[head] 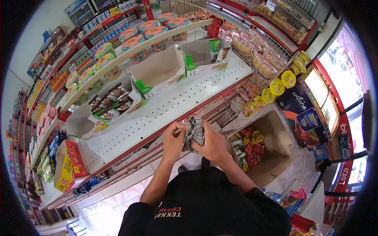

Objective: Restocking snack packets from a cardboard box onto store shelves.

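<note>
A crumpled black-and-white checked cloth [194, 133] is held up between my two hands, before the front edge of a white perforated shelf [165, 109]. My right hand [213, 143] grips its right side, thumb across the front. At its left edge, the bent fingers and thumb of my left hand [173, 138] pinch the fabric. Something small with red and orange on it shows just above the left fingertips; what it is cannot be made out. On the shelf beyond stand open cardboard display boxes [161, 73], one with dark-wrapped snack bars [113, 101].
A red-and-yellow carton [71, 166] sits at the shelf's left end. Noodle cups [133, 42] stand behind the shelf's rail. To the right, an open cardboard box [273, 141] on the floor holds snack packets [251, 153]. Yellow cups [277, 86] hang in a strip beside it.
</note>
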{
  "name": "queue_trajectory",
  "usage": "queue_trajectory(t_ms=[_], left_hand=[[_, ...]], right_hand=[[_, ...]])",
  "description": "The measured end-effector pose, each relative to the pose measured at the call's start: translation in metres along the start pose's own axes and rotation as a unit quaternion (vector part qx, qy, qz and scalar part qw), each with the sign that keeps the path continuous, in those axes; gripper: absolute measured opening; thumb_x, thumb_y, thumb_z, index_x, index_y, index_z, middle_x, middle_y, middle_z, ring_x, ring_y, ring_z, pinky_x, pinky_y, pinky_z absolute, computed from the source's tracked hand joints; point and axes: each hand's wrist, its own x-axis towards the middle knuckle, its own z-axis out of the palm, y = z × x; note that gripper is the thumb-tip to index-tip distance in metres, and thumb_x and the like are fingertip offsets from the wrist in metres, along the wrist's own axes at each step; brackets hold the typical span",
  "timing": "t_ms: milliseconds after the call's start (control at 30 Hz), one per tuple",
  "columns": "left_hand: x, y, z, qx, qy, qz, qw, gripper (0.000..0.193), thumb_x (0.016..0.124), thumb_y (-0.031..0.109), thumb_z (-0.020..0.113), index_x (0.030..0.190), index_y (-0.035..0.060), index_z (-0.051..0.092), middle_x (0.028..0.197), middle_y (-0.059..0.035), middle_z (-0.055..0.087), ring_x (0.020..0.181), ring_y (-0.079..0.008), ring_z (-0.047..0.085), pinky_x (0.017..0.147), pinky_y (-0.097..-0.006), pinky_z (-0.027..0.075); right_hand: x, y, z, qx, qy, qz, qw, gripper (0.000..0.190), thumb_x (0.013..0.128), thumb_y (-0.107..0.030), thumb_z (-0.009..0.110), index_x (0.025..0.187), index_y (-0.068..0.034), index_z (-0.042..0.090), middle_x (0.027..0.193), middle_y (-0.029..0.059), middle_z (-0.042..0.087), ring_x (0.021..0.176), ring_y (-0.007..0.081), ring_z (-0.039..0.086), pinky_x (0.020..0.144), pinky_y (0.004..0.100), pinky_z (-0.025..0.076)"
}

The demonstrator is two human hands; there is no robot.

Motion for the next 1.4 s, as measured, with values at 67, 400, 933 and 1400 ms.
queue_trajectory(t_ms=[67,400,933,1400], left_hand=[[0.002,0.001,-0.010,0.017,0.009,-0.053,0.998,0.011,0.095,0.005,0.059,0.083,0.0040,0.058,0.092,-0.0033,0.063,0.081,-0.0059,0.058,0.060,-0.0211,0.049],[0.006,0.011,-0.031,-0.171,0.085,-0.012,0.981,0.012,0.097,0.013,0.056,0.087,0.0075,0.054,0.108,-0.0084,0.066,0.086,-0.0133,0.066,0.071,-0.0338,0.061],[0.000,0.011,-0.012,0.033,-0.057,0.050,0.997,0.004,0.091,0.003,0.064,0.092,0.0020,0.059,0.088,-0.0038,0.064,0.078,-0.0066,0.056,0.073,-0.0216,0.047],[0.000,0.004,0.020,0.015,-0.041,0.112,0.993,0.002,0.091,0.000,0.062,0.093,0.0006,0.061,0.094,-0.0046,0.062,0.087,-0.0098,0.058,0.076,-0.0229,0.046]], right_hand=[[0.000,0.005,-0.007,-0.037,-0.028,-0.036,0.998,0.071,0.076,-0.029,0.074,0.133,-0.002,0.041,0.110,0.0195,0.061,0.095,0.0380,0.063,0.080,0.0448,0.051],[-0.010,0.030,-0.016,-0.032,-0.053,-0.055,0.997,0.065,0.075,-0.025,0.072,0.129,-0.002,0.045,0.108,0.0219,0.062,0.096,0.0416,0.061,0.079,0.0462,0.051],[-0.016,0.040,-0.049,0.128,0.034,-0.034,0.991,0.041,0.088,-0.017,0.062,0.122,0.002,0.052,0.115,0.0219,0.058,0.104,0.0371,0.057,0.092,0.0443,0.044],[-0.035,0.022,-0.036,0.141,-0.083,0.061,0.985,0.059,0.077,-0.033,0.078,0.122,-0.001,0.055,0.099,0.0149,0.069,0.092,0.0264,0.069,0.079,0.0355,0.052]])
